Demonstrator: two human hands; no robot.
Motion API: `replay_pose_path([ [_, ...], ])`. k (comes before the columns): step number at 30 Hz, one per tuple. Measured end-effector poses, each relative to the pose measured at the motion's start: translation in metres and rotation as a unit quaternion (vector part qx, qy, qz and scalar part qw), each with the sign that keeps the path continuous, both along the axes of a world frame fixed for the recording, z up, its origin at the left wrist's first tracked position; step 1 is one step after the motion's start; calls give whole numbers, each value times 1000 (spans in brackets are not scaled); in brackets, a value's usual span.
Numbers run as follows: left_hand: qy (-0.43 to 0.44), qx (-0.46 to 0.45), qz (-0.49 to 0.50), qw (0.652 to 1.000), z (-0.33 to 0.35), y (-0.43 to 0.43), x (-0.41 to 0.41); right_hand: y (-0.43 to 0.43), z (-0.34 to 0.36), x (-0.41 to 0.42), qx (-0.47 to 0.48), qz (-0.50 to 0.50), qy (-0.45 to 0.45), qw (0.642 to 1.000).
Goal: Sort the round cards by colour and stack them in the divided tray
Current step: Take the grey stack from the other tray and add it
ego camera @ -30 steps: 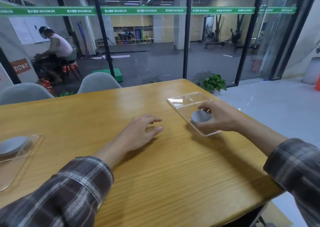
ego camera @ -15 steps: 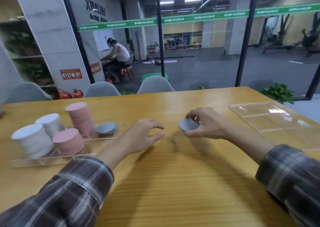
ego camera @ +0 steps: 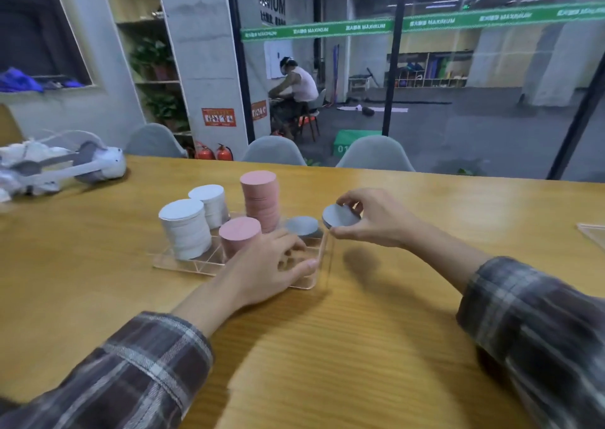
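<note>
Tabletop tray partly hidden behind left hand.
</note>
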State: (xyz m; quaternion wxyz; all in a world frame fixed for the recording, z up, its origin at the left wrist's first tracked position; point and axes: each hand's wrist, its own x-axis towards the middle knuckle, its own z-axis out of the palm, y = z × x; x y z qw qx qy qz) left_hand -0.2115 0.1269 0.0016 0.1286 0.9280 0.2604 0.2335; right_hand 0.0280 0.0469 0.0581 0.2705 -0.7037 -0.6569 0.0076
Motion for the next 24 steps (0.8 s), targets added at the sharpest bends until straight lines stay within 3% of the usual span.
replay_pose_path([
  [10, 36, 49, -8, 998, -10, 0, -4, 74, -8, -32, -39, 51, -18, 998],
  [24, 19, 75, -9, 997, -13, 0, -1, 87, -16, -25, -110, 70, -27, 991],
])
